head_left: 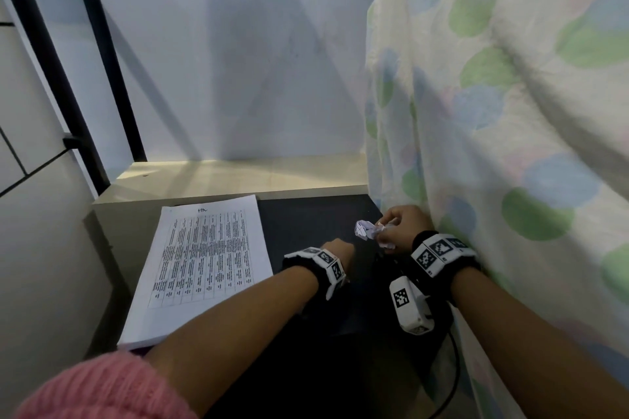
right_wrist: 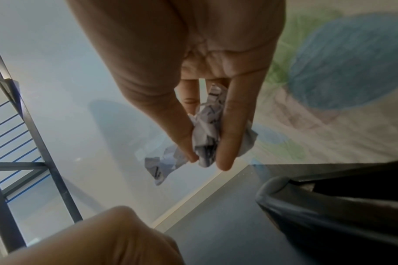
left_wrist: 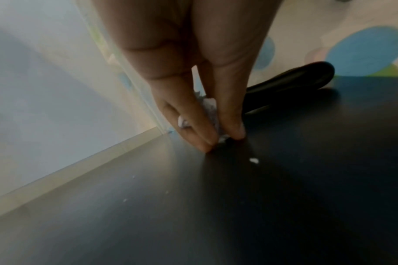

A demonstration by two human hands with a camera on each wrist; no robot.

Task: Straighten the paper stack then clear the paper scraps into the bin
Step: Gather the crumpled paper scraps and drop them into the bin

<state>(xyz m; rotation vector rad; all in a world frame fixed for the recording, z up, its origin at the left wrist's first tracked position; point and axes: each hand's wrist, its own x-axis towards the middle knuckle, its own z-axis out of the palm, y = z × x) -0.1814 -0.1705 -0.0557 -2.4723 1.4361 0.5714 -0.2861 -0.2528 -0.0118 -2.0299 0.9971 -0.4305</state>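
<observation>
A white paper stack (head_left: pixel 204 262), its top sheet printed with a table, lies squared on the left of the dark table (head_left: pixel 313 214). My right hand (head_left: pixel 391 231) is raised a little above the table's right side and grips a wad of crumpled paper scraps (head_left: pixel 366 230); the right wrist view shows the wad (right_wrist: pixel 207 136) pinched between thumb and fingers. Just to its left, my left hand (head_left: pixel 337 247) reaches down to the tabletop. In the left wrist view its fingertips (left_wrist: pixel 204 143) pinch small white scraps (left_wrist: pixel 210 107) against the surface. One tiny scrap (left_wrist: pixel 253 160) lies loose nearby.
A dotted cloth (head_left: pixel 493 112) hangs along the table's right side, close to my right hand. A pale ledge (head_left: pixel 238 177) and a white wall close off the back. A black metal frame (head_left: pixel 68 78) stands at the left. Several white crumbs (left_wrist: pixel 129 188) dot the table.
</observation>
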